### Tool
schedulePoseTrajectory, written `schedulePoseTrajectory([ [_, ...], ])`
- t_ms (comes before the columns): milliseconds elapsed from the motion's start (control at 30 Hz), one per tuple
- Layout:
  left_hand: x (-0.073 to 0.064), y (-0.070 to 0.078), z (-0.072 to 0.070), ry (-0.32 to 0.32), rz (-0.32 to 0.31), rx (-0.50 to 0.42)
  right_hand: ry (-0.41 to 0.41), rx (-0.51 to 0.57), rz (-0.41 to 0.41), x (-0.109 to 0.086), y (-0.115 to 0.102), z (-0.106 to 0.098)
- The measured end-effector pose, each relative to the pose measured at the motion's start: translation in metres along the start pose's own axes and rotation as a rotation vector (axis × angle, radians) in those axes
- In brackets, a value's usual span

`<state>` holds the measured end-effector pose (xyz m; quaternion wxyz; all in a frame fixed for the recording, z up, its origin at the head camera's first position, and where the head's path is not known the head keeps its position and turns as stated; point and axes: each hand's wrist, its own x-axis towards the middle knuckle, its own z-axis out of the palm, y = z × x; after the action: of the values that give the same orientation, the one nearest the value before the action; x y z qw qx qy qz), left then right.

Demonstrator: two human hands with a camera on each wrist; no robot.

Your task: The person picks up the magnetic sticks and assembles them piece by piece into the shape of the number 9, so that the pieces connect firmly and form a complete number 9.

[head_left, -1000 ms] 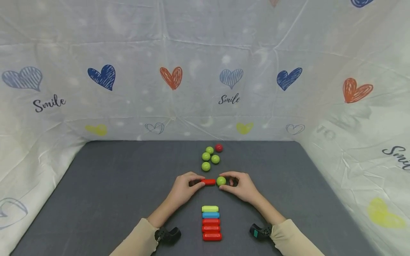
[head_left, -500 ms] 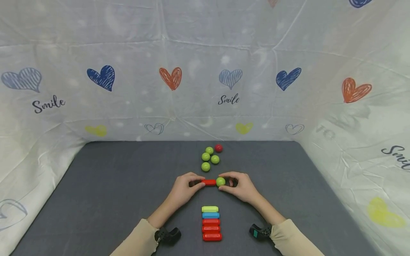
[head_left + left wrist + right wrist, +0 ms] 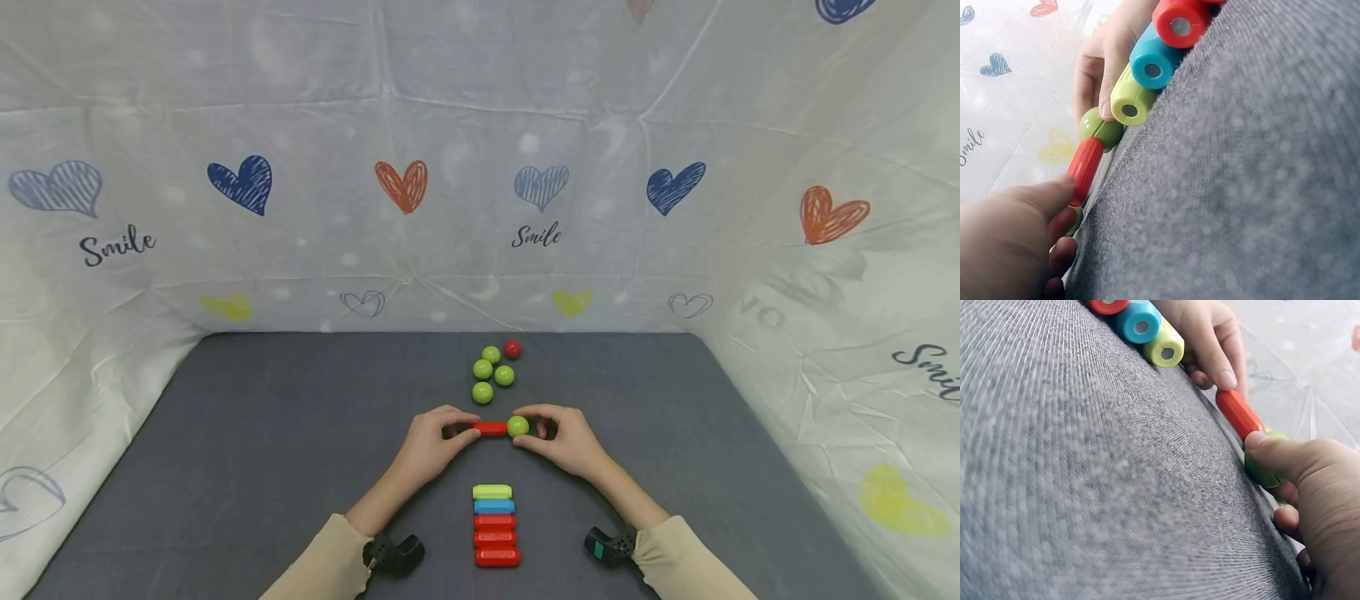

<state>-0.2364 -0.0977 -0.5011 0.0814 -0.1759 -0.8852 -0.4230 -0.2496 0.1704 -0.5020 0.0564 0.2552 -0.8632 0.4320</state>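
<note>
My left hand (image 3: 427, 442) pinches one end of a red magnetic rod (image 3: 491, 428) between thumb and fingers, above the middle of the grey table. Against the rod's other end sits a green ball (image 3: 517, 426), which my right hand (image 3: 567, 437) holds with thumb and fingertips. The left wrist view shows the red rod (image 3: 1086, 165) touching the green ball (image 3: 1101, 129). In the right wrist view my right thumb covers part of the ball (image 3: 1263, 469).
Nearer me lies a row of rods: a yellow-green rod (image 3: 492, 492), a blue rod (image 3: 493, 506) and three red rods (image 3: 495, 539). Farther back are several loose green balls (image 3: 482, 369) and a dark red ball (image 3: 512, 348). A printed cloth (image 3: 465, 250) hangs behind the table.
A small gap showed between the red rod and the green ball one second ago; now their ends meet. Both hands have kept nearly the same place and grip.
</note>
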Motion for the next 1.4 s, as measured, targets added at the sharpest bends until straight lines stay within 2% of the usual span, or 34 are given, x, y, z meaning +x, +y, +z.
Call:
schedulePoseTrajectory([
  [233, 0.008, 0.001, -0.001, 0.084, -0.075, -0.084, 0.010, 0.001, 0.003, 0.002, 0.003, -0.002],
  [467, 0.024, -0.003, 0.000, 0.138, -0.111, -0.065, 0.005, -0.005, -0.001, 0.004, 0.003, -0.004],
  [667, 0.041, -0.005, 0.005, 0.118, -0.155, -0.042, 0.001, -0.004, -0.008, 0.004, 0.003, -0.002],
  [833, 0.048, -0.005, 0.009, 0.108, -0.170, 0.000, -0.004, 0.000, -0.001, 0.003, 0.003, 0.000],
  [1400, 0.051, -0.006, 0.016, 0.111, -0.180, 0.012, -0.006, -0.007, 0.011, 0.001, 0.001, 0.000],
])
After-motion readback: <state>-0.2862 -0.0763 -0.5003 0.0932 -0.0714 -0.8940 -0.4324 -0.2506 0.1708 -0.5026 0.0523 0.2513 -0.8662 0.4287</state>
